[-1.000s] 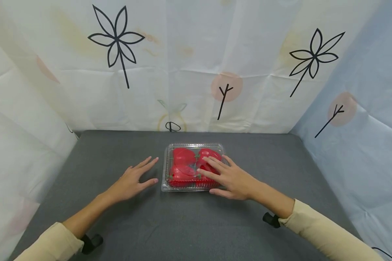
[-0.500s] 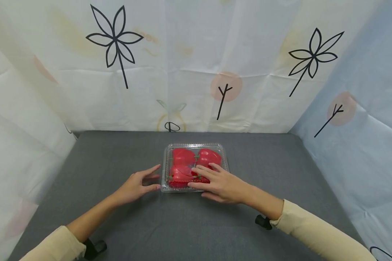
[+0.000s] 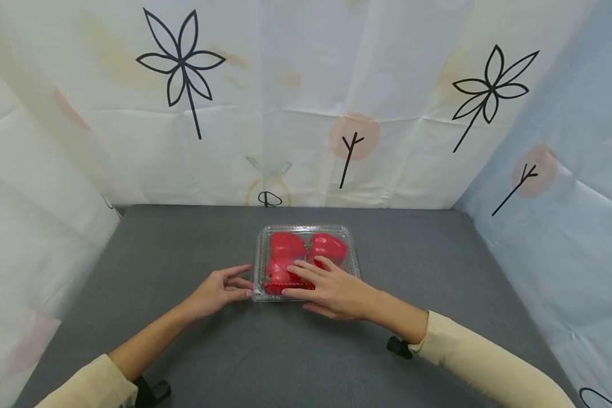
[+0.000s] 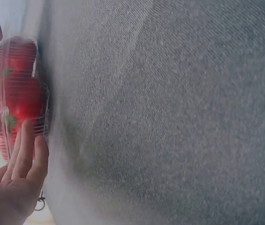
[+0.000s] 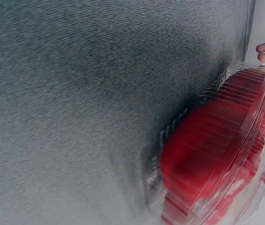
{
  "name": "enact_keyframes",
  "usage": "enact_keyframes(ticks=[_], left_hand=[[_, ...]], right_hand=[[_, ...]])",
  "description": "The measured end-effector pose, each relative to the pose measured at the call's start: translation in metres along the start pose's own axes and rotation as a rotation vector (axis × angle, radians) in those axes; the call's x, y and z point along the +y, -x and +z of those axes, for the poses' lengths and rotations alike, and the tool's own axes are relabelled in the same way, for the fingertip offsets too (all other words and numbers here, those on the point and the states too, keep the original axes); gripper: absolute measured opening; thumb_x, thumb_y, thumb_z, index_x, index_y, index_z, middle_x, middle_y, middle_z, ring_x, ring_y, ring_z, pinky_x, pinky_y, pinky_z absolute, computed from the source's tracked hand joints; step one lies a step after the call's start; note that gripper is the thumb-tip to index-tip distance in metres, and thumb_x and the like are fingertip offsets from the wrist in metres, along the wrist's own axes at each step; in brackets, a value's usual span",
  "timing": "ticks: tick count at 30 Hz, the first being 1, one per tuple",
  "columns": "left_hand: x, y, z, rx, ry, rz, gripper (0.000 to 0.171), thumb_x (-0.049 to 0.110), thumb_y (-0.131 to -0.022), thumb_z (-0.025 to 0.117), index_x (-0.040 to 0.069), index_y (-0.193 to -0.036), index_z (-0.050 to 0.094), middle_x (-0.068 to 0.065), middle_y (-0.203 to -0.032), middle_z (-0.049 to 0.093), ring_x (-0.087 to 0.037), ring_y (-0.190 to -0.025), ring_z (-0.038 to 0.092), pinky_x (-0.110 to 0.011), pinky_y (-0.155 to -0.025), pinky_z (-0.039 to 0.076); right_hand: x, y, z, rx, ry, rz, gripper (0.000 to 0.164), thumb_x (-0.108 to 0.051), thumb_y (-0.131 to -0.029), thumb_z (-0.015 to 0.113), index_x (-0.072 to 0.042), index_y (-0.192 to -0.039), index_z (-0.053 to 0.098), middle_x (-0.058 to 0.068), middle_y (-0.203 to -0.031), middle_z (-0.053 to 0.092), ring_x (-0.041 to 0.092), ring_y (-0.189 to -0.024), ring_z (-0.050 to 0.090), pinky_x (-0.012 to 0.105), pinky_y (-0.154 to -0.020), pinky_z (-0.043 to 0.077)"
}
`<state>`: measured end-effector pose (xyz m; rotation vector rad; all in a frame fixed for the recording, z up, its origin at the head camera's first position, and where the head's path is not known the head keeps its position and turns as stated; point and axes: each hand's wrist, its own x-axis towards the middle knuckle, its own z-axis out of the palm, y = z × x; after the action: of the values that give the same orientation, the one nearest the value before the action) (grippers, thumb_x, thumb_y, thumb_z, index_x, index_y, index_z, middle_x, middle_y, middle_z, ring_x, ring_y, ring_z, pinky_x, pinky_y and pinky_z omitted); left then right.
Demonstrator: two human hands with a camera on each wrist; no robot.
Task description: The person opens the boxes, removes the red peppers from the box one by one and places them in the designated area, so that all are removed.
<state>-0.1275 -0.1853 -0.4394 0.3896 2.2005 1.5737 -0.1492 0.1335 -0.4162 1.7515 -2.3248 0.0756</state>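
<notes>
A clear plastic clamshell box [image 3: 354, 260] with a ribbed rim lies on the grey table, its lid down. Inside it are several red fruits [image 3: 287, 245] with green stems, tomato- or pepper-like. My left hand [image 3: 211, 293] is at the box's left side, fingers loosely extended, thumb and fingertips at the rim. Over the front right part of the lid lies my right hand [image 3: 339, 290], fingers spread, hiding some of the fruit. The left wrist view has the left fingers [image 4: 25, 145] beside the box wall. In the right wrist view one red fruit [image 5: 202, 145] fills the near corner, blurred.
Grey cloth covers the table [image 3: 306, 357]. White printed curtains [image 3: 306, 102] hang behind it and at both sides. A black wrist camera [image 3: 399, 347] sits under the right sleeve, and a thin cable [image 3: 596, 392] shows at the lower right.
My left hand has moved right to the box's left edge, its fingers drawing together. The right hand has slid left and toward me across the lid. The box has stayed about where it was.
</notes>
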Motion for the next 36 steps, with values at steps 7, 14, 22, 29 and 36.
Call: enact_keyframes(ticks=[7,14,22,29,36], left_hand=[[0.002,0.002,0.005,0.001,0.226,-0.108,0.07,0.012,-0.094,0.07,-0.008,-0.149,0.032,-0.022,-0.12,0.066,-0.03,-0.101,0.068,-0.04,-0.084,0.058],[0.002,0.001,0.007,0.014,0.288,-0.149,0.07,0.012,-0.094,0.07,-0.006,-0.149,0.033,-0.019,-0.114,0.067,-0.032,-0.101,0.069,-0.041,-0.085,0.058],[0.001,0.002,0.008,0.014,0.325,-0.145,0.066,0.013,-0.094,0.07,-0.009,-0.147,0.036,-0.018,-0.111,0.066,-0.03,-0.101,0.069,-0.04,-0.087,0.056],[-0.001,0.002,0.006,0.019,0.354,-0.147,0.064,0.012,-0.094,0.07,-0.009,-0.146,0.038,-0.017,-0.109,0.066,-0.029,-0.1,0.069,-0.041,-0.087,0.056],[0.002,0.002,0.006,0.016,0.365,-0.154,0.064,0.01,-0.094,0.069,-0.009,-0.146,0.037,-0.016,-0.107,0.066,-0.032,-0.099,0.07,-0.039,-0.084,0.058]], right_hand=[[-0.005,-0.011,0.0,-0.038,0.057,-0.01,0.058,-0.041,-0.09,0.072,-0.026,-0.143,0.054,0.013,-0.151,0.044,0.029,-0.142,0.037,0.056,-0.11,0.036],[-0.008,-0.018,0.003,-0.022,0.097,0.003,0.055,-0.043,-0.089,0.072,-0.027,-0.139,0.057,0.012,-0.149,0.047,0.029,-0.141,0.038,0.062,-0.109,0.032],[-0.008,-0.027,0.01,0.03,0.114,0.008,0.05,-0.041,-0.087,0.075,-0.028,-0.133,0.061,0.01,-0.146,0.051,0.029,-0.14,0.039,0.063,-0.11,0.031],[-0.008,-0.033,0.015,0.08,0.091,0.001,0.045,-0.037,-0.084,0.078,-0.027,-0.126,0.065,0.012,-0.143,0.052,0.029,-0.138,0.04,0.062,-0.109,0.033],[-0.012,-0.04,0.017,0.101,0.114,0.002,0.039,-0.036,-0.084,0.078,-0.026,-0.12,0.066,0.01,-0.139,0.055,0.029,-0.137,0.041,0.062,-0.11,0.03]])
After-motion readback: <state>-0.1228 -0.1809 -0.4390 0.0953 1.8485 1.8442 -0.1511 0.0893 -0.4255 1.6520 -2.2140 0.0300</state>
